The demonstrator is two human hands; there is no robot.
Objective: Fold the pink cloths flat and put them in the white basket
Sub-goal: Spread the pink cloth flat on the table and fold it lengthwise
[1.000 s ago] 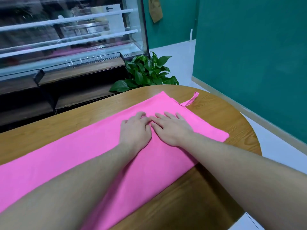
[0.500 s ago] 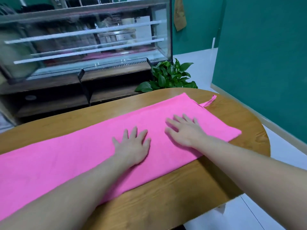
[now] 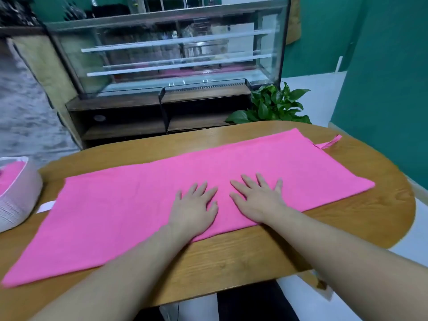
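Note:
A long pink cloth [image 3: 129,205] lies flat across the wooden table [image 3: 231,258], folded into a strip, with a small loop tag [image 3: 330,143] at its far right corner. My left hand [image 3: 193,208] and my right hand [image 3: 257,199] rest palm-down on it side by side near the front edge, fingers straight and spread. The white basket [image 3: 17,202] stands at the table's left edge with more pink cloth [image 3: 9,176] inside.
A glass display case [image 3: 176,54] on a dark wooden stand is behind the table. A green potted plant [image 3: 273,105] sits past the far right edge. A teal wall [image 3: 389,77] runs along the right. A white label [image 3: 45,207] pokes out by the basket.
My hands have slid from the cloth's right part toward its middle and front edge, staying flat. The view has turned left, bringing the basket into sight.

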